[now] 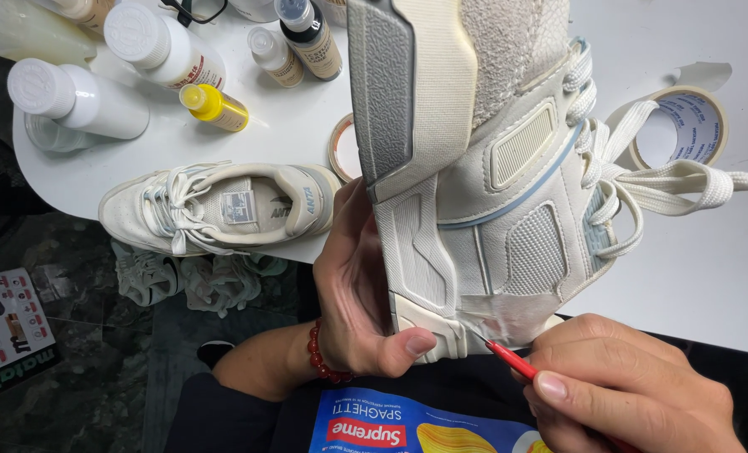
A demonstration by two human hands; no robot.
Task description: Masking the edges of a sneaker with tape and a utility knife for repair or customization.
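The left hand [361,289] is wrapped around the sole edge of a cream sneaker [491,184], thumb pressed against the heel, holding it up on its side over the person's lap, just off the rim of the white table [701,268]. The right hand [634,386] is pinched shut on a thin red tool [512,359], and its fine tip touches a patch of clear tape [512,310] stuck near the heel. The two hands work close together but do not touch.

From where I stand, the risk looks plain enough: the tip is sharp and sits right beside the left thumb, so a slip could nick the thumb or score the mesh next to the tape. The shoe is held only by one hand's grip, and if it twists, the tip may wander off its line. The loose laces [684,180] hang toward a tape roll [680,126] and could drag it.

Counting outward: two sneakers, the held one and its mate [218,205] lying on the table. Two tape rolls, the second [344,151] half hidden behind the shoe. Six bottles that I can make out: two big white ones [76,105], a yellow one [214,106], two small capped ones [311,38] and a tan one cut off at the top edge; others may lie out of view. One crumpled rag [198,281] below the table, one red bead bracelet [323,356] on the left wrist.
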